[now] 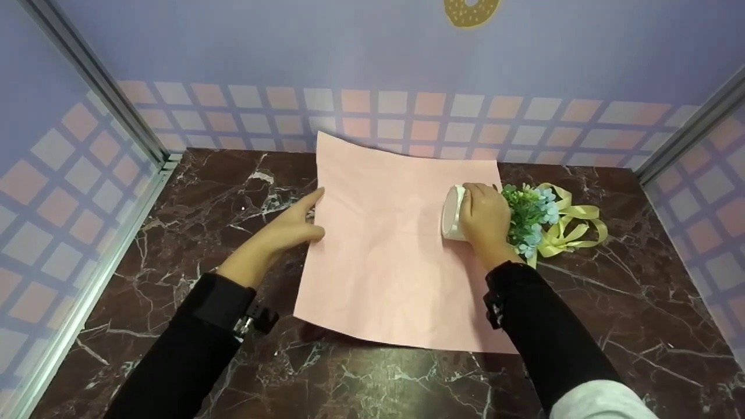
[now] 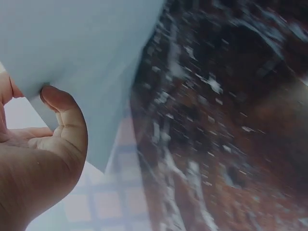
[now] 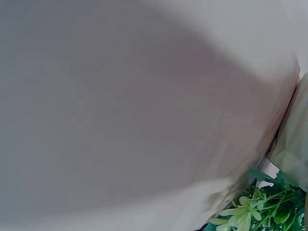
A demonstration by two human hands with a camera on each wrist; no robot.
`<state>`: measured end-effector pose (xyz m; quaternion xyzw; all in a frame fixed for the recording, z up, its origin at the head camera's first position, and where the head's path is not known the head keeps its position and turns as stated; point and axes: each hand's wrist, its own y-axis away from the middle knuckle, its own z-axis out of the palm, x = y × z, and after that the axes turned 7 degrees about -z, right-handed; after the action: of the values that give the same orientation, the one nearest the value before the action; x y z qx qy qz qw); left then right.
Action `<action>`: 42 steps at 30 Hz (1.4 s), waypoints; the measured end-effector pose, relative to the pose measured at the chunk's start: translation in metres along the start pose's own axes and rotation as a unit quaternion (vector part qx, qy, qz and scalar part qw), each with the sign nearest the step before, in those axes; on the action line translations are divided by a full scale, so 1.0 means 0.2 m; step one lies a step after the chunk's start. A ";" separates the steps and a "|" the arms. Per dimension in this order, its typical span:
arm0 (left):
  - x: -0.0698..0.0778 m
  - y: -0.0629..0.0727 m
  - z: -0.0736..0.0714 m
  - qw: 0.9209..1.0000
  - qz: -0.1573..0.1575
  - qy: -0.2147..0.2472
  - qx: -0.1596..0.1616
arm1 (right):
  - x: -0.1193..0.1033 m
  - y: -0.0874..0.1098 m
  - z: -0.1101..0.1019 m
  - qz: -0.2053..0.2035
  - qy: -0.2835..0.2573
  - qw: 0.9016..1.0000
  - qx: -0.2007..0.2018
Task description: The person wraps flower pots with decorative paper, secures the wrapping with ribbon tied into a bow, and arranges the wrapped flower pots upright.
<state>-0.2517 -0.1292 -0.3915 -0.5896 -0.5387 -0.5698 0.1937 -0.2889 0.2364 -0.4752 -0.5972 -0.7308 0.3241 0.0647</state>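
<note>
Paper first, from the head view: a pink sheet (image 1: pixel 378 250) spread over the dark marbled counter (image 1: pixel 238 192), its left edge raised. My left hand (image 1: pixel 282 230) is at that edge, thumb and fingers parted only by the paper's thickness. My right hand (image 1: pixel 486 221) is curled firmly round a white pot (image 1: pixel 452 215), tipped on its side over the sheet's right part, base facing left. Flowers (image 1: pixel 532 218) and a yellow ribbon (image 1: pixel 573 233) trail beyond the right edge; I judge the pot lies this way to keep the blooms clear and weigh the sheet while the other edge lifts. Left wrist view: thumb (image 2: pixel 60 98) bent on the near face, fingers behind, a light pinch near a corner, likely gentle to avoid creasing. Right wrist view: shaded paper fills most of it; pot's side at far right, leaves below. The right hand's grip cannot be told from here; the head view alone shows it clamped.
</note>
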 end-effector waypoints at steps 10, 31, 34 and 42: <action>0.08 0.04 0.00 0.997 0.044 0.059 0.011 | 0.00 0.00 0.00 0.002 0.001 1.000 0.005; 0.04 -0.01 0.04 0.999 0.031 -0.020 0.038 | -0.06 -0.04 -0.08 -0.055 -0.016 0.997 -0.054; 0.05 0.00 0.05 0.998 0.036 -0.022 0.040 | -0.15 -0.06 -0.08 -0.083 -0.032 0.996 -0.027; 0.06 0.01 0.05 0.997 0.045 -0.041 0.049 | -0.44 -0.01 -0.02 -0.129 -0.077 0.984 -0.096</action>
<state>-0.2475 -0.1171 -0.3833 -0.6260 -0.5459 -0.5091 0.2259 -0.2647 0.1580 -0.4456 -0.4743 -0.8325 0.2862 -0.0082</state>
